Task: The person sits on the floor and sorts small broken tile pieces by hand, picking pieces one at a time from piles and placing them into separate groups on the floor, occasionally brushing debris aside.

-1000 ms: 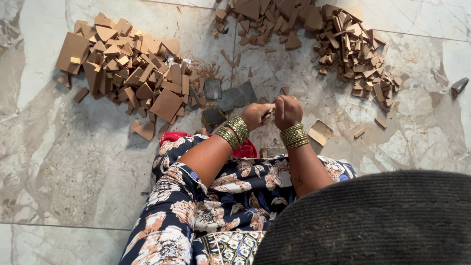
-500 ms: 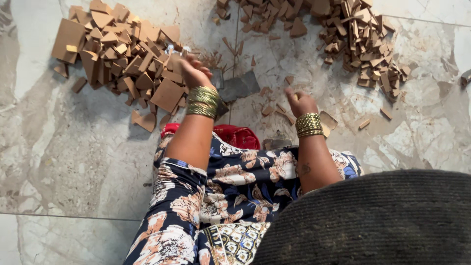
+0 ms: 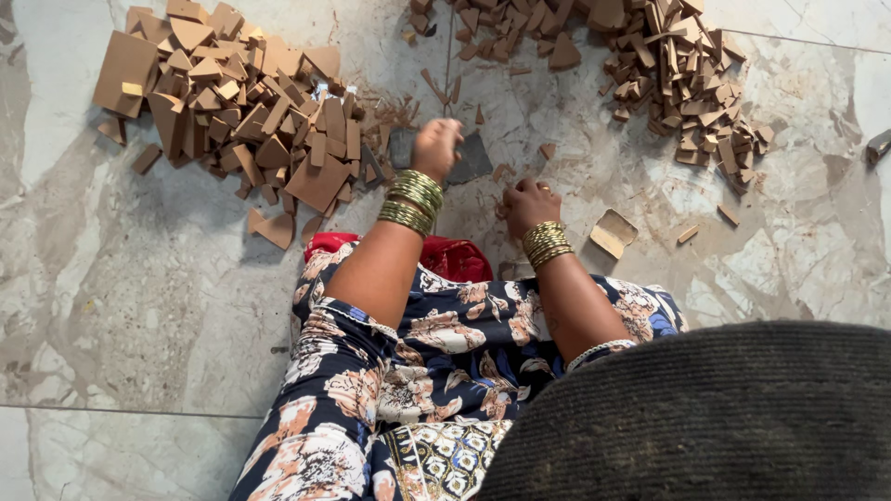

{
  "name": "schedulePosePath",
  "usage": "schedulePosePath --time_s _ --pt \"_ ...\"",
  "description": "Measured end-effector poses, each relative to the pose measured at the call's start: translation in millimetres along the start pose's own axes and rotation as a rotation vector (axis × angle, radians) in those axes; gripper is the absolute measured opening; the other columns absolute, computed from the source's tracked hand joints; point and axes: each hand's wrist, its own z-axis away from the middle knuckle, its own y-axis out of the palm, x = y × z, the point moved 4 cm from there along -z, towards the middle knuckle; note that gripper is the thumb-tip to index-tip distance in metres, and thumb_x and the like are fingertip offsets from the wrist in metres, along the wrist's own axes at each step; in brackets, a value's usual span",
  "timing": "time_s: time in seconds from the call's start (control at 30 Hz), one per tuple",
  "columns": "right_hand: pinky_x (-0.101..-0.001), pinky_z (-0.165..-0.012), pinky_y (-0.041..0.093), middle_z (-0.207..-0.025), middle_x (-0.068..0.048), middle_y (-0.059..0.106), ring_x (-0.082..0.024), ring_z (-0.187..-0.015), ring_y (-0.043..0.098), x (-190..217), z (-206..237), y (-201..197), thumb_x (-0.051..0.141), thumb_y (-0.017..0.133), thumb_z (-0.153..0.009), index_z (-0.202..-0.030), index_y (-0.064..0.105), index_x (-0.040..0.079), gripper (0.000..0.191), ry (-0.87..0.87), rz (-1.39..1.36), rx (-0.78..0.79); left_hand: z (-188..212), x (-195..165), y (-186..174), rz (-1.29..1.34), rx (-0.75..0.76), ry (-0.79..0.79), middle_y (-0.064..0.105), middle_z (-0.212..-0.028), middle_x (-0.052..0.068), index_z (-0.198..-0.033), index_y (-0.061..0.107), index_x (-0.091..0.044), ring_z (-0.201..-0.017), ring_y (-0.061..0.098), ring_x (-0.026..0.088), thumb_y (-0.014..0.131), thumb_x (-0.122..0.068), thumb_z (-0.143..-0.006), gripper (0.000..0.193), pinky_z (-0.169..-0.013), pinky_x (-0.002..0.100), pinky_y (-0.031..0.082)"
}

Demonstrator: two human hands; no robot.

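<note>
Dark flat slab point(image 3: 469, 160) lies on the marble floor point(image 3: 139, 297) between both hands, flanked by two heaps of brown board offcuts. Judged stiff and fairly heavy; best taken by its exposed edge. Long axis not determinable, partly hidden.

Left hand point(image 3: 436, 147) rests curled at the slab's left edge; contents of the grip cannot be told. Right hand point(image 3: 527, 204) is fisted near the slab's lower right; contents likewise unclear.

Left pile of offcuts point(image 3: 241, 111) lies beside the left hand. Right pile of offcuts point(image 3: 677, 65) lies towards the floor's far right.
</note>
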Motion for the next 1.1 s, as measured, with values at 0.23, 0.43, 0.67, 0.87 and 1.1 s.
schedulePosePath --time_s 0.23,0.43,0.67,0.87,1.1 --pt "-0.0400 -0.098 0.053 -0.127 -0.011 0.062 -0.030 -0.117 0.063 -0.1 -17.8 -12.1 0.021 0.077 -0.090 -0.110 0.070 0.011 0.024 -0.293 -0.877 -0.139 42.6 7.8 35.2 -0.961 0.480 0.036 0.076 -0.109 0.012 -0.113 0.077 -0.014 -0.101 0.071 0.029 0.074 -0.031 -0.088 0.030 -0.089 0.039 0.054" --pt "-0.0273 -0.081 0.048 -0.112 -0.007 0.065 -0.014 -0.097 0.058 -12.3 -28.1 -6.0 0.015 0.073 -0.103 -0.115 0.068 0.002 0.019 -0.029 -1.590 -0.010 45.5 -10.4 36.5 -0.691 0.377 0.198 0.079 -0.092 0.011 -0.101 0.080 -0.007 -0.082 0.077 0.019 0.075 -0.022 -0.084 0.022 -0.077 0.034 0.060" --pt "-0.0401 -0.104 0.049 -0.123 -0.011 0.069 -0.027 -0.117 0.064 19.8 -2.5 -62.1 0.021 0.052 -0.111 -0.118 0.070 0.005 0.025 -0.297 -0.893 -0.532 37.0 41.5 45.6 -0.045 0.282 -0.211 0.073 -0.076 0.007 -0.086 0.075 0.005 -0.064 0.067 0.013 0.067 -0.017 -0.096 0.025 -0.058 0.030 0.058" --pt "-0.0467 -0.101 0.048 -0.119 -0.016 0.067 -0.038 -0.117 0.062 53.8 17.0 -82.5 0.019 0.061 -0.100 -0.115 0.070 0.002 0.025 -0.386 -0.542 -0.685 35.0 43.2 36.5 0.194 0.150 -0.235 0.069 -0.075 0.004 -0.090 0.073 0.003 -0.060 0.061 0.011 0.064 -0.015 -0.097 0.022 -0.051 0.027 0.051" --pt "-0.0418 -0.099 0.054 -0.119 -0.013 0.067 -0.031 -0.112 0.067 21.3 3.3 -60.9 0.021 0.065 -0.102 -0.111 0.073 0.009 0.017 -0.213 -0.739 -0.579 29.3 17.8 16.7 0.088 0.054 -0.200 0.071 -0.074 0.004 -0.097 0.074 0.002 -0.059 0.063 0.011 0.067 -0.015 -0.097 0.018 -0.053 0.026 0.052"
